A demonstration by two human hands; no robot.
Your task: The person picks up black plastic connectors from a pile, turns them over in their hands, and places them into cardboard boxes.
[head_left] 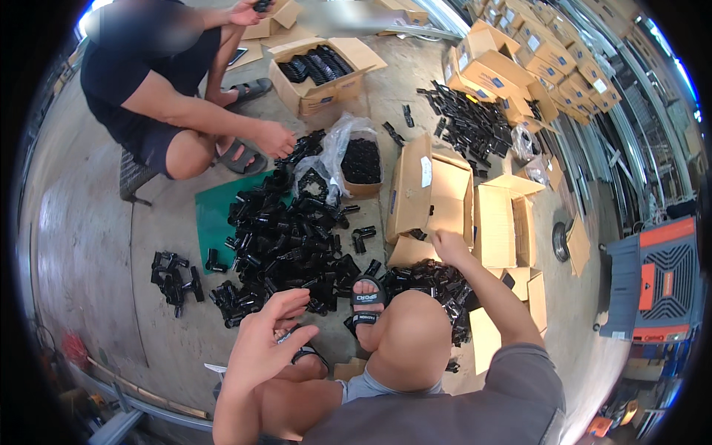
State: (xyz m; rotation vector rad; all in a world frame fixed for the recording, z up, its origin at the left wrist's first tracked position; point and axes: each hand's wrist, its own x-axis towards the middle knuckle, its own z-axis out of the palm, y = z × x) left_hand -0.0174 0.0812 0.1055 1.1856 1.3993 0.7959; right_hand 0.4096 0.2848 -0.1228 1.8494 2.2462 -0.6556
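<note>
My left hand (pixel 271 337) is raised over my left knee, palm turned inward, its fingers apart and nothing in them. My right hand (pixel 451 247) reaches to the near side of an open cardboard box (pixel 452 194). Its fingers are curled together, and what they hold, if anything, is hidden. A black piece (pixel 417 234) lies by the box's lower flap, just left of that hand. Between me and a co-worker spreads a large heap of glossy black tube fittings (pixel 289 248). More black parts (pixel 437 285) are piled beside my right knee.
A co-worker (pixel 159 96) sits on a low stool at far left, one hand over the heap. Nearby stand a carton of black parts (pixel 319 78) and a plastic-lined box (pixel 362 163). Empty cartons (pixel 508 222), stacked boxes (pixel 549 52) and a grey-orange cart (pixel 653 282) are at right.
</note>
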